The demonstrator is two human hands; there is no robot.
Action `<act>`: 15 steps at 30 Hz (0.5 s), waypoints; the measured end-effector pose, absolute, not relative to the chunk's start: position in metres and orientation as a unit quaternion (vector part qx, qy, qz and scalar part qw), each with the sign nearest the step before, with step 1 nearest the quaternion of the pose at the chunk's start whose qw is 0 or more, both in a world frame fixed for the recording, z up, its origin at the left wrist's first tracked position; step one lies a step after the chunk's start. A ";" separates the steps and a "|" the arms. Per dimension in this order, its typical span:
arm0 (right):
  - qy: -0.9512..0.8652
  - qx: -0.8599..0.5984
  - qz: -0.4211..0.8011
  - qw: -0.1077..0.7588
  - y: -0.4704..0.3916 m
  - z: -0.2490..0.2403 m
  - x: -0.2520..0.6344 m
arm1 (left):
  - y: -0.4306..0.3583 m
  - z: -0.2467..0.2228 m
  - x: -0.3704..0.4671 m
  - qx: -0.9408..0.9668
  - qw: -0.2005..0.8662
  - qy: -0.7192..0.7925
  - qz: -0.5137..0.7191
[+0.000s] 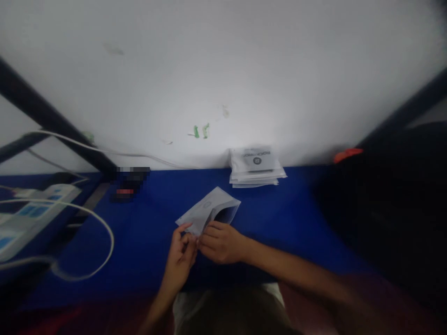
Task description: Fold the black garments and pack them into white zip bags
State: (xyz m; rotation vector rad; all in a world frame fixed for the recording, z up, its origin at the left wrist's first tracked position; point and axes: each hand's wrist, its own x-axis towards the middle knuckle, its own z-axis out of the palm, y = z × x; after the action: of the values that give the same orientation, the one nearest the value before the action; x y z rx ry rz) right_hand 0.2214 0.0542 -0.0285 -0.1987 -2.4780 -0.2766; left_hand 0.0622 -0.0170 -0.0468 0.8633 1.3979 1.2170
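Observation:
A whitish plastic pouch [200, 210] with a faint round logo lies tilted over the blue surface, its mouth gaping on the right side. My left hand [182, 249] pinches the pouch's near corner, fingers curled. Close beside it, my right hand [220, 242] has its fingers closed on the edge by the open mouth. Both hands' fingertips nearly meet at that corner. The pouch's inside looks dark, and I cannot make out any contents. Farther back, against the wall, sits a stack of similar printed pouches [256, 163].
A white power strip [38, 214] with looping white cables [110, 232] occupies the left. A dark, blurred-out object [129, 184] lies at the back left. Black material [384, 209] with an orange item [348, 155] fills the right. The white wall [223, 70] bounds the blue tabletop [139, 251].

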 end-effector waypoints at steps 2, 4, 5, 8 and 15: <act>-0.942 -0.069 -0.111 0.311 0.052 -0.028 0.223 | -0.018 -0.044 0.062 0.360 0.539 0.576 0.497; -0.946 -0.070 -0.112 0.295 0.050 -0.028 0.224 | -0.018 -0.041 0.061 0.371 0.551 0.565 0.490; -0.949 -0.074 -0.109 0.287 0.049 -0.028 0.225 | -0.018 -0.039 0.061 0.379 0.551 0.561 0.487; -0.951 -0.102 -0.095 0.277 0.048 -0.031 0.228 | -0.017 -0.035 0.063 0.407 0.527 0.568 0.484; -0.945 -0.168 -0.095 0.264 0.053 -0.031 0.232 | -0.015 -0.027 0.066 0.462 0.465 0.586 0.477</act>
State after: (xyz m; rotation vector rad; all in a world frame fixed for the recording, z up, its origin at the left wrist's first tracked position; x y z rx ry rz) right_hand 0.2323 0.0534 -0.0306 -0.4529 -2.5538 -0.2559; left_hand 0.0658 -0.0153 -0.0266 1.1336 1.4387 1.1707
